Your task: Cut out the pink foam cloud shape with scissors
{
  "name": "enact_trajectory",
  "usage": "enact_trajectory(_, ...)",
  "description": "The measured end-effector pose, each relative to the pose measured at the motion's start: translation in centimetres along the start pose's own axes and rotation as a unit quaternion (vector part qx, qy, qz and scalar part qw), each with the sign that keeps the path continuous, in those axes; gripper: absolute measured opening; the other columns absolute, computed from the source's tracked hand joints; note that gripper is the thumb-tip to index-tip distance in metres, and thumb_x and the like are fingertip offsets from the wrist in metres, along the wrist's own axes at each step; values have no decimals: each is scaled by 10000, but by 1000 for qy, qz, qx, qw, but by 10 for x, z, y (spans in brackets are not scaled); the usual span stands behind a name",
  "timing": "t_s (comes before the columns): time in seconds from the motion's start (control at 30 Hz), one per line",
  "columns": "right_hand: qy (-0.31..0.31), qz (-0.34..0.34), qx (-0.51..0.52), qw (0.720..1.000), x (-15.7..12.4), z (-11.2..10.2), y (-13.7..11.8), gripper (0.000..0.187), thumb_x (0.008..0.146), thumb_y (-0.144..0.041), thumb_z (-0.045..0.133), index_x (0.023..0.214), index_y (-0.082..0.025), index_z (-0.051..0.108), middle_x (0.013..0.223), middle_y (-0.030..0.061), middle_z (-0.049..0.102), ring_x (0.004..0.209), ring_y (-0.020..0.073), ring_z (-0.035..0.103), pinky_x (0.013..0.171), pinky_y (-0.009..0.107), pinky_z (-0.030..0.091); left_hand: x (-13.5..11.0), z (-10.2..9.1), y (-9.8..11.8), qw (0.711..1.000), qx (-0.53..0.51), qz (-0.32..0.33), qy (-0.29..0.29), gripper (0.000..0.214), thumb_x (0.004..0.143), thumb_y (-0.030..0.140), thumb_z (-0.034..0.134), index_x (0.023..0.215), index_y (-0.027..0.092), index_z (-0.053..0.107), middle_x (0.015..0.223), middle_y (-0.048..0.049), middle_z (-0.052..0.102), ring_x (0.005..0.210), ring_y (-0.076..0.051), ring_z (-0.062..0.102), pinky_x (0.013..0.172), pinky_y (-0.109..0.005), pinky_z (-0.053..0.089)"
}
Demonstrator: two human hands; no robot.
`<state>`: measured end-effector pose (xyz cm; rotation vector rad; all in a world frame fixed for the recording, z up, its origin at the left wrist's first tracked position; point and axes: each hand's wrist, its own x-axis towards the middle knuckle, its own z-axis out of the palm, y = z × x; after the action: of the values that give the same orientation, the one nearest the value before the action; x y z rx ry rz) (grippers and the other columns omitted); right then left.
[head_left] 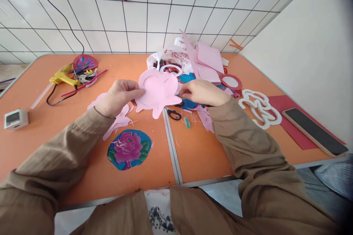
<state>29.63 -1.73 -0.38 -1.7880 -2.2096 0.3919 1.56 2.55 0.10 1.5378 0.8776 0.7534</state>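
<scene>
A pink flower-like felt cutout (157, 90) with rounded lobes and a curved line on its face is held up over the table. My left hand (124, 93) pinches its left edge, thumb on top. At the cutout's right edge, my right hand (202, 91) is closed with fingertips together; what they grip is hidden. Below lie black-handled scissors (174, 114), partly covered, and a small teal clip (187, 122). More pink cut pieces (118, 121) rest under my left wrist. Nearer me is a round blue fabric piece with a purple flower (128, 149).
A yellow glue gun (63, 76), with its cord, lies at the left near a small white box (16, 119). Folded pink sheets (209, 58) and a plastic bag (157, 58) sit at the back. White cutout outlines (260, 108), red sheet (289, 121) and phone (314, 130) are right.
</scene>
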Motion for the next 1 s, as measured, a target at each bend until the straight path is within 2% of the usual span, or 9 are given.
enact_trajectory(0.1,-78,2,-43,996,2,10,-8,85,764,-191,654,806,-180,726,762,59,710,701,194,613,600,292,350,2,1,-4,997,-39,29,55,198,682,243,742,551,136,638,503,-2,588,465,-85,530,460,-201,435)
enact_trajectory(0.2,-177,-51,-92,979,-1,23,-22,368,729,-252,694,1096,-242,683,1003,51,713,900,236,649,632,275,376,3,3,-6,992,-75,38,93,205,677,260,747,550,137,644,509,-8,593,473,-92,549,460,-203,443)
enact_trajectory(0.3,-158,-43,-195,967,-5,33,-33,421,764,-246,652,1181,-206,616,1055,109,677,903,272,661,605,287,348,2,6,-6,984,-118,38,128,180,657,271,754,573,136,669,533,-2,597,486,-84,545,483,-205,472)
enact_trajectory(0.4,-164,-64,-226,958,-6,35,-38,367,780,-216,614,1145,-175,609,1033,129,665,893,283,667,591,294,342,0,8,-5,978,-144,41,147,185,634,275,765,564,141,659,529,11,573,496,-78,537,490,-200,476)
enact_trajectory(0.57,-116,-53,-164,978,-9,16,-35,298,772,-176,577,1065,-191,627,1057,118,672,871,276,671,644,323,437,-3,6,-1,969,-159,60,178,202,640,285,764,553,146,647,528,18,569,466,-62,495,446,-186,426)
enact_trajectory(0.67,-55,-43,-50,996,-12,0,-27,365,752,-134,579,1109,-198,619,1161,98,686,939,248,691,800,354,523,-4,3,3,964,-166,86,186,196,655,274,760,547,152,650,514,29,562,427,-48,449,396,-179,378)
enact_trajectory(0.77,-75,-38,19,996,-14,-11,-19,456,742,-108,562,1181,-218,621,1150,71,720,977,236,710,842,357,555,-5,2,6,961,-180,101,187,186,659,264,763,553,154,657,525,31,571,439,-47,465,400,-171,386)
enact_trajectory(0.93,-155,-86,-20,984,-14,-17,-14,493,744,-182,597,1230,-217,670,1263,91,683,1144,289,656,966,410,524,-7,2,10,956,-206,91,185,208,645,271,781,543,152,644,526,30,566,460,-54,491,426,-172,422)
enact_trajectory(1.0,-182,-102,-20,978,-15,-19,-13,517,750,-200,595,1262,-219,667,1252,90,680,1137,284,652,969,400,513,-7,1,10,956,-209,92,186,212,643,272,781,543,151,640,532,26,564,475,-59,503,435,-175,432)
